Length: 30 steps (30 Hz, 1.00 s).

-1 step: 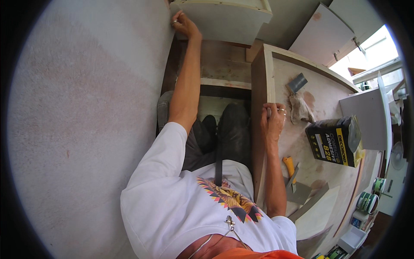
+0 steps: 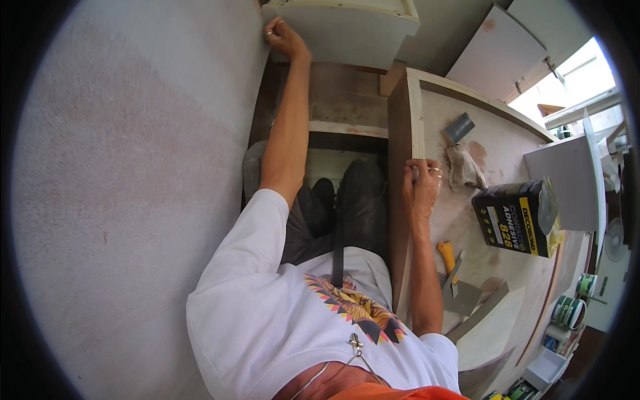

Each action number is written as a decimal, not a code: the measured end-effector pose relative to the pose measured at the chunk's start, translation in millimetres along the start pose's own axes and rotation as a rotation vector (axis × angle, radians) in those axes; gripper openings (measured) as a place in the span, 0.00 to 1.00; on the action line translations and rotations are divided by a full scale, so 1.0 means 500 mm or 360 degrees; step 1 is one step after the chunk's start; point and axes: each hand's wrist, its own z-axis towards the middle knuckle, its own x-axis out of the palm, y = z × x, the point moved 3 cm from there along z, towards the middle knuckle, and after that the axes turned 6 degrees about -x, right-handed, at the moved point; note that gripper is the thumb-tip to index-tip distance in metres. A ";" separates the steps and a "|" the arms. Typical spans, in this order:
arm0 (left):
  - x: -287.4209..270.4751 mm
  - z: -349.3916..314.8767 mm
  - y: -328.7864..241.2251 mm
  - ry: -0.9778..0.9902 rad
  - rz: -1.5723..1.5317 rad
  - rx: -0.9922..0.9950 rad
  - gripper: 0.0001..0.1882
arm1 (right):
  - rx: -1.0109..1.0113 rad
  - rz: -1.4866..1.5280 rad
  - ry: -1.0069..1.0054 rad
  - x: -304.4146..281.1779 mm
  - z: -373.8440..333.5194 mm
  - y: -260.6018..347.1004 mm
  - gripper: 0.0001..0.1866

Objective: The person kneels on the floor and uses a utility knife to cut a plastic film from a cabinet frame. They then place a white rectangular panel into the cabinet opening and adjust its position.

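My left hand [image 2: 287, 40] reaches far forward to the near left corner of a pale box-shaped cabinet part [image 2: 340, 35], beside the whitish wall [image 2: 133, 167]. Its fingers are curled, and whatever lies within them is hidden. Closer in, my right hand [image 2: 421, 190] is closed over the top edge of a wooden cabinet frame [image 2: 399, 133]. A crumpled, dirty cloth [image 2: 465, 168] lies just right of this hand. Beyond the cloth is a small dark grey block [image 2: 459, 128].
On the board to my right stand a black and yellow adhesive can [image 2: 510, 217], an orange-handled knife [image 2: 447, 253] and a flat grey scrap [image 2: 461, 297]. My knees [image 2: 363, 193] sit between wall and frame. Pale panels [image 2: 497, 53] lean at the far right.
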 end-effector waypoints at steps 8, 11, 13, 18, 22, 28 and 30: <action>0.004 0.010 -0.031 0.0013 0.0198 -0.0017 0.07 | 0.0022 0.0042 0.0002 0.004 0.007 0.002 0.06; -0.007 0.016 -0.022 0.0068 0.0174 -0.0021 0.06 | 0.0007 0.0052 -0.0012 0.003 0.007 0.004 0.05; -0.017 0.016 -0.013 0.0097 0.0205 0.0011 0.06 | 0.0004 0.0048 -0.0012 0.005 0.007 0.003 0.06; -0.037 -0.018 -0.008 0.0142 0.0386 0.0124 0.07 | 0.0021 0.0049 0.0011 0.008 0.007 0.006 0.08; -0.071 -0.016 -0.029 0.0265 0.0800 0.0153 0.07 | -0.0265 0.0019 -0.0037 0.022 0.050 0.044 0.09; -0.082 -0.047 -0.085 0.0543 0.1077 0.0106 0.07 | -0.0683 0.0390 -0.0014 0.204 0.346 0.219 0.15; -0.106 -0.031 -0.078 0.0551 0.1119 0.0057 0.09 | -0.0524 0.0685 0.0129 0.305 0.439 0.302 0.23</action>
